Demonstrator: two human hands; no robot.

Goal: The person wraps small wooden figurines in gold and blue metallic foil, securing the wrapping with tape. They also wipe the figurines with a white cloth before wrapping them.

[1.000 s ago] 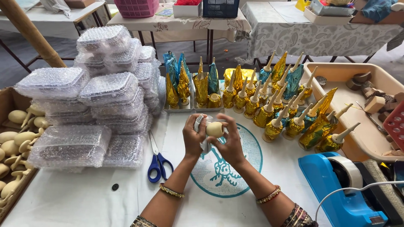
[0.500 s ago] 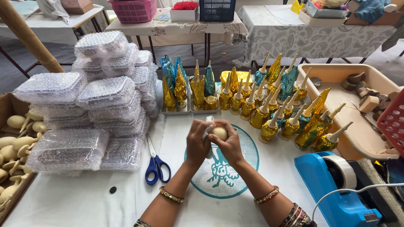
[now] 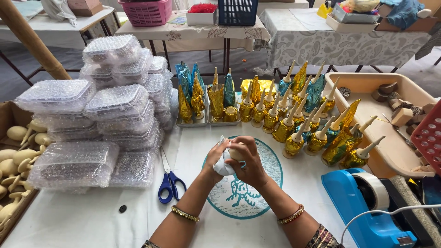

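Note:
Both my hands meet over a round teal-printed mat on the white table. My left hand and my right hand together grip a small cream wooden piece with a bit of pale wrapping bunched around it. Most of the piece is hidden by my fingers. Just beyond my hands stand several gold and blue foil-wrapped cone-topped pieces, some on small metal trays.
Stacks of bubble-wrapped packs fill the left. Blue-handled scissors lie beside them. A box of bare cream wooden pieces sits at far left. A blue tape dispenser stands at right, a beige tray behind it.
My hands have closed further around the cream piece and dropped slightly toward me. The pale wrapping now covers more of it.

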